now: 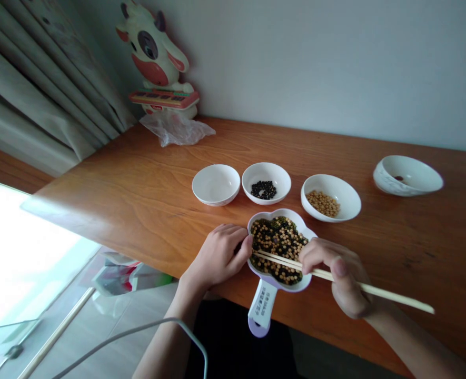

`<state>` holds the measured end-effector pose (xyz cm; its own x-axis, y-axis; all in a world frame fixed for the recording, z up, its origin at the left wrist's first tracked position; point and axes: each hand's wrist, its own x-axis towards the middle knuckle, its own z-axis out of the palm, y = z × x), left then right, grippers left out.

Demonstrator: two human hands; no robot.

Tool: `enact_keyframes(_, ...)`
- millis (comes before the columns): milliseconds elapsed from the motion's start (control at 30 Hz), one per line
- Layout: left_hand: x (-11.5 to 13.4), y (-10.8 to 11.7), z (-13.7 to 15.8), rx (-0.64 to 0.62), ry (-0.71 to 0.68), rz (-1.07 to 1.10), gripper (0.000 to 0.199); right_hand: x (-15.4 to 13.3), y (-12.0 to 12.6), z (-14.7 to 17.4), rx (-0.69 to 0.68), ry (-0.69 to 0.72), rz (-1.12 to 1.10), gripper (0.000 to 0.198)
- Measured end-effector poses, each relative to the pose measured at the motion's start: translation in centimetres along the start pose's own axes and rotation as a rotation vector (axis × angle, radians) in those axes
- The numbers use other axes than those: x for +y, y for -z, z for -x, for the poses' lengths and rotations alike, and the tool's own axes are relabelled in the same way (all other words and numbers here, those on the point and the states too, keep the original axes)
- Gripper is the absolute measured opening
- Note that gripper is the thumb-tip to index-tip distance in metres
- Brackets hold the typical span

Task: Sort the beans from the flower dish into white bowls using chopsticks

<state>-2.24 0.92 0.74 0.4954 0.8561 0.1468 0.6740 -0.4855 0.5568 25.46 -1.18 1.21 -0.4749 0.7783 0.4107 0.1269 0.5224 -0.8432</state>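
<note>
My right hand [337,271] is closed around a pair of wooden chopsticks [394,296]. Their tips reach into a purple-rimmed, flower-shaped pan [282,212] holding mixed yellow, black and green beans [278,242]. Whether a bean is pinched between the tips is too small to tell. My left hand [225,250] grips the pan's left rim, thumb against the edge. A white label with printed characters [265,305] covers the pan's handle, which juts over the table's front edge. Behind the pan stand a bowl with black beans [282,184] and a bowl with yellow beans [347,202].
A white bowl [216,184] with nothing visible inside stands left of the black beans. Farther right, a tilted-looking bowl [418,176] holds a small brown item. A cow toy keyboard [164,100] and clear plastic bag [177,129] sit at the back left. A grey cable [138,329] crosses in front.
</note>
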Motion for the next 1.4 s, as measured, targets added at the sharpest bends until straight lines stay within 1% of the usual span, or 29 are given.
enact_keyframes(100, 0.0, 0.0, 0.0, 0.001, 0.005, 0.002, 0.037, 0.0, 0.0, 0.0, 0.013, -0.004, -0.001, 0.058)
enact_keyframes(233, 0.0, 0.1, 0.0, -0.008, 0.004, -0.001, 0.037, 0.2, 0.0, 0.5, 0.063, -0.031, -0.054, 0.053)
enact_keyframes(433, 0.0, 0.1, 0.0, -0.003, 0.006, -0.005, 0.038, 0.8, 0.0, 1.3, 0.167, -0.034, -0.138, 0.054)
enact_keyframes(633, 0.0, 0.0, 0.1, 0.000, 0.003, -0.002, 0.037, 0.1, 0.4, 0.4, 0.365, 0.003, -0.215, 0.062)
enact_keyframes(733, 0.0, 0.0, 0.1, -0.004, 0.011, 0.008, 0.037, 0.0, 1.3, -0.1, 0.472, -0.031, -0.278, 0.067)
enact_keyframes(833, -0.1, 0.0, 0.1, -0.008, 0.008, 0.013, 0.036, 0.4, 2.7, -0.6, 0.625, -0.061, -0.342, 0.066)
enact_keyframes(1033, -0.3, -0.1, 0.1, -0.011, 0.006, 0.024, 0.035, 1.6, 5.4, -1.7, 0.962, -0.022, -0.394, 0.059)
enact_keyframes(1167, -0.4, -0.2, 0.1, -0.009, 0.002, 0.030, 0.035, 2.2, 6.4, -1.9, 1.050, 0.045, -0.371, 0.058)
enact_keyframes(1267, -0.4, -0.2, 0.1, -0.012, 0.006, 0.035, 0.035, 2.4, 6.8, -1.9, 1.082, 0.040, -0.385, 0.055)
enact_keyframes(1400, -0.3, -0.1, 0.1, -0.023, 0.010, 0.041, 0.036, 2.8, 7.0, -2.0, 1.160, 0.025, -0.405, 0.054)
